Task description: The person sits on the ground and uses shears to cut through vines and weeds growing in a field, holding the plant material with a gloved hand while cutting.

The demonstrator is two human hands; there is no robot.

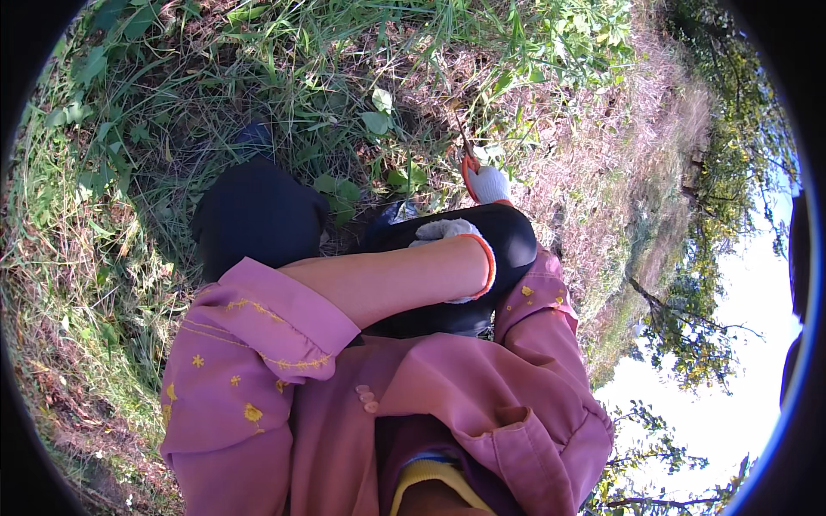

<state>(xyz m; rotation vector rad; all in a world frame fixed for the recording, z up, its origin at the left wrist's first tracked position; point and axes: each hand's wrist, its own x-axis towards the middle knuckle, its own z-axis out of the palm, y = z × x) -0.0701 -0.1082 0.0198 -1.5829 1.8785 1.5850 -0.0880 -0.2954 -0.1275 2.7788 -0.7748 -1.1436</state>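
Note:
My right hand, in a white knit glove with an orange cuff edge, is beyond the dark-clad knee at the right. It grips the red handles of a pair of shears or scissors, whose narrow metal tip points up the picture into the grass. My left forearm crosses in front of my body. The left hand, in a greyish-white glove with an orange cuff edge, lies over the right thigh; its fingers are partly hidden, and no held object shows. Broad green leaves grow between the knees.
Green grass and weeds surround my legs, with dry, pale grass to the right. A dark shoe shows beyond the left knee. Leafy tree branches stand against bright sky at the right. A dark shape lies at the far right rim.

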